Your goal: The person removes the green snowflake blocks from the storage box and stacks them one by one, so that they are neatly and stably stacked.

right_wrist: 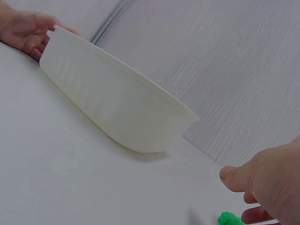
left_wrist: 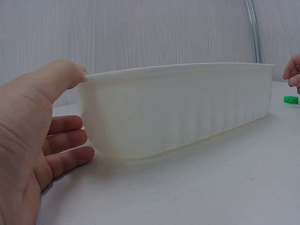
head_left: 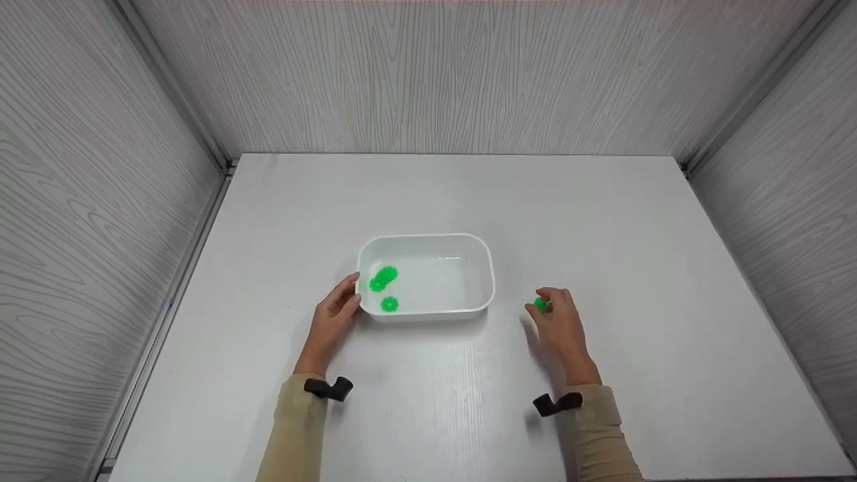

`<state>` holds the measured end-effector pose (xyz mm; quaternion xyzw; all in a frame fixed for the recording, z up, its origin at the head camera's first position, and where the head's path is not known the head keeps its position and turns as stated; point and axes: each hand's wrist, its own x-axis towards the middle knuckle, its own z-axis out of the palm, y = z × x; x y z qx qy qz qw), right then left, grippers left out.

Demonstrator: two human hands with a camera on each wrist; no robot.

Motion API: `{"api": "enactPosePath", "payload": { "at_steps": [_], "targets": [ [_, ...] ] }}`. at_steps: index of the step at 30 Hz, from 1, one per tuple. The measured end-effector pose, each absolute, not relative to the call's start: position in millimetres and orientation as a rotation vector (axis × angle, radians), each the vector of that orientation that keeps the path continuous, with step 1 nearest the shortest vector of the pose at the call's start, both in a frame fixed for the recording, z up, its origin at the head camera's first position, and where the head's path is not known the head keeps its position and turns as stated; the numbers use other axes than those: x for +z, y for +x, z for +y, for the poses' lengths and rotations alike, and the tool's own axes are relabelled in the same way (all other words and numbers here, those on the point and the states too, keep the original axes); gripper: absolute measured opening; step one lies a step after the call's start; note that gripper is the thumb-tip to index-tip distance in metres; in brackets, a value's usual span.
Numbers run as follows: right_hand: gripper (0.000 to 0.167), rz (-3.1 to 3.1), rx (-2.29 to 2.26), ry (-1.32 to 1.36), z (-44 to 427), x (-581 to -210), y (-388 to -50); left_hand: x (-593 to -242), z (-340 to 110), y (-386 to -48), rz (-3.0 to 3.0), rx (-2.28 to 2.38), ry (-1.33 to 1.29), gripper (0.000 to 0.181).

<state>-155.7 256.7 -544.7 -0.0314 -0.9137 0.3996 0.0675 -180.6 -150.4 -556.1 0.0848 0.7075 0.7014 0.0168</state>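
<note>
Where the left hand is: against the end of the white tub, thumb at the rim, the other visible fingers resting loosely by the wall.
Right hand: thumb and fingers curved with a gap between them; I see no firm hold.
Green piece: on the table, as it seems, just below the right fingertips, apart from the tub.
Other green pieces: inside the tub, toward the left hand; some overlap.
Good pinch: in my judgement, bring thumb and fingers low on opposite edges of the piece, press softly, and let the left hand only steady the tub.
</note>
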Motion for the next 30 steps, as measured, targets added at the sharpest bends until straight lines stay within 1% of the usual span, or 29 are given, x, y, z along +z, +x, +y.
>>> {"api": "enactPosePath", "payload": {
  "at_steps": [5, 12, 23, 30],
  "targets": [
    [0.035, -2.731, 1.197, -0.038, 248, -542, -158, -556, -150, -180, 2.203, 2.193, 0.275, 0.046],
    [0.029, -2.605, 1.160, 0.128, 231, -537, -160, -556, -150, -179, 2.161, 2.216, 0.298, 0.048],
    [0.028, -2.541, 1.165, 0.291, 200, -518, -169, -558, -150, -181, 2.143, 2.231, 0.316, 0.048],
    [0.026, -2.543, 1.098, 0.457, 178, -510, -174, -558, -149, -179, 2.143, 2.227, 0.291, 0.049]
  ]
}}
